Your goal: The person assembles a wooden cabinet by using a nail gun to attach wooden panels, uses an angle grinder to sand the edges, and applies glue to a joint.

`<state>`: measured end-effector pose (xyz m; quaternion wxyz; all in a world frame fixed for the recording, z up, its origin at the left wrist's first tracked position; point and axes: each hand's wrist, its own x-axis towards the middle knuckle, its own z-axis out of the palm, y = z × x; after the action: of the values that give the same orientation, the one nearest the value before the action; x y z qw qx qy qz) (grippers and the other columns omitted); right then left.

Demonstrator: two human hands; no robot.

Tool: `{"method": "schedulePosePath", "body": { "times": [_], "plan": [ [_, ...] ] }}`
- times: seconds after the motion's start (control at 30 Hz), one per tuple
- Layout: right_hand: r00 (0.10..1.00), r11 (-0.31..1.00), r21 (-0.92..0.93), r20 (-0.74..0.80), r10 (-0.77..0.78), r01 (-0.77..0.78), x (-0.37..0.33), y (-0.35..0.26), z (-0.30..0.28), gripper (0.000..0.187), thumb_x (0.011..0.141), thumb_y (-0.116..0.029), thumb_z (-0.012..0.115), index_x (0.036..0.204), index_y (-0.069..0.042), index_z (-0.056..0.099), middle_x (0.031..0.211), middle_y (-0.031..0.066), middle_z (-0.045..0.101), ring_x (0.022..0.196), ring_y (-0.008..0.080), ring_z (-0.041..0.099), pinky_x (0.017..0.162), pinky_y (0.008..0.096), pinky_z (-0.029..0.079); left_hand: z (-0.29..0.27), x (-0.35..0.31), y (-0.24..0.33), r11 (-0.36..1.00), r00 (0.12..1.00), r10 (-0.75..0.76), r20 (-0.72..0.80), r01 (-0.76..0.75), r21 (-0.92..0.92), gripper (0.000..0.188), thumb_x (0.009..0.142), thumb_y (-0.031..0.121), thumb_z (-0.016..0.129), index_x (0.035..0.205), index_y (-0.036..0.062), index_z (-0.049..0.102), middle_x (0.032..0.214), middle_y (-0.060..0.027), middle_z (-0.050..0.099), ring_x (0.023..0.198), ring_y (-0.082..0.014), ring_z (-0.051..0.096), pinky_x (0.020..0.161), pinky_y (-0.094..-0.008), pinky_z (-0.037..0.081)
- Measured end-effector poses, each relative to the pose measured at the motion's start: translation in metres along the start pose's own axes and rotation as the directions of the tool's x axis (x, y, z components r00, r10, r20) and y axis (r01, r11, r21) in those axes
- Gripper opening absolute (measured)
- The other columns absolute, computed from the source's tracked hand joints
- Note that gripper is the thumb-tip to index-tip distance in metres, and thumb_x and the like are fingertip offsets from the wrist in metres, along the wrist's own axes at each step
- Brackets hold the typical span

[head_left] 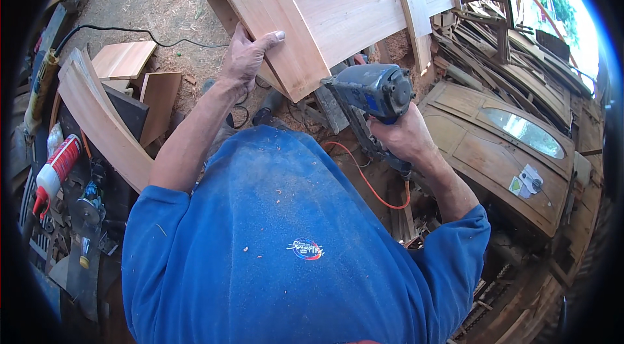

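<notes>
A pale wooden frame with flat boards joined at its corner lies in front of me. My left hand grips the near edge board, thumb on top and fingers curled underneath, partly hidden. In my right hand is a blue pneumatic nail gun, its handle wrapped by my fingers. The gun's nose is close beside the board's near right corner; whether it touches I cannot tell. From the base of the handle an orange air hose loops down toward my body.
On the left stand curved boards, small wooden panels, a red and white glue bottle and an angle grinder. A black cable crosses the sawdust-strewn floor. To the right lies a wooden door with an oval pane, near stacked planks.
</notes>
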<state>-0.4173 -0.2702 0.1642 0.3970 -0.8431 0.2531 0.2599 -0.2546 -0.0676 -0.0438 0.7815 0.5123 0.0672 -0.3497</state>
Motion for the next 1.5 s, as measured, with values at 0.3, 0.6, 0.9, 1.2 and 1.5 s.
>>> {"method": "schedulePosePath", "body": {
  "times": [0.3,0.6,0.9,1.2,1.5],
  "plan": [
    [0.997,0.996,-0.084,-0.058,-0.047,0.042,-0.003,0.003,0.007,0.029,0.08,-0.009,0.065,0.108,0.002,0.065,0.088,0.0142,0.069,0.085,0.0244,0.066,0.081,0.0392,0.053,0.003,0.0,0.002,1.0,1.0,0.01,-0.001,-0.01,-0.029,0.081,0.084,0.016,0.08,0.144,-0.0037,0.03,0.13,-0.0235,0.05,0.119,-0.0323,0.06,0.104,-0.0452,0.053],
    [0.98,0.985,-0.023,-0.106,-0.171,0.169,-0.027,-0.002,0.04,0.03,0.082,-0.007,0.068,0.11,0.002,0.064,0.091,0.0086,0.069,0.082,0.0169,0.064,0.08,0.0366,0.054,0.0,0.005,-0.002,1.0,0.999,-0.005,0.032,0.006,-0.02,0.084,0.085,0.016,0.08,0.145,-0.0043,0.026,0.126,-0.0238,0.05,0.118,-0.0322,0.06,0.1,-0.0429,0.058],
    [0.989,0.996,0.053,-0.134,-0.058,0.066,-0.025,0.002,0.043,0.026,0.083,-0.007,0.067,0.109,-0.001,0.065,0.08,0.0031,0.064,0.063,0.0089,0.057,0.058,0.0296,0.049,-0.001,0.004,-0.004,0.998,0.999,-0.005,0.05,0.008,-0.062,0.083,0.085,0.015,0.079,0.146,-0.0033,0.025,0.127,-0.0244,0.049,0.118,-0.0321,0.061,0.103,-0.044,0.055],
    [0.987,0.992,-0.013,-0.1,-0.122,0.122,-0.023,0.004,0.045,0.026,0.083,-0.005,0.067,0.109,-0.001,0.064,0.079,0.0009,0.063,0.058,0.0081,0.056,0.053,0.0291,0.048,0.002,0.002,0.001,0.999,0.999,0.005,0.052,-0.003,-0.046,0.081,0.085,0.015,0.079,0.144,-0.0031,0.026,0.126,-0.0241,0.05,0.117,-0.0314,0.062,0.103,-0.0434,0.055],
    [0.993,0.993,0.112,-0.108,0.055,-0.043,-0.023,-0.001,0.047,0.034,0.083,-0.004,0.066,0.116,0.0,0.061,0.088,0.0029,0.066,0.064,0.0083,0.057,0.059,0.0289,0.051,-0.001,0.005,-0.005,0.998,0.998,0.008,0.067,-0.003,-0.069,0.084,0.086,0.015,0.078,0.146,-0.0043,0.023,0.128,-0.0247,0.05,0.121,-0.0325,0.06,0.105,-0.0439,0.055]
  ]
}}
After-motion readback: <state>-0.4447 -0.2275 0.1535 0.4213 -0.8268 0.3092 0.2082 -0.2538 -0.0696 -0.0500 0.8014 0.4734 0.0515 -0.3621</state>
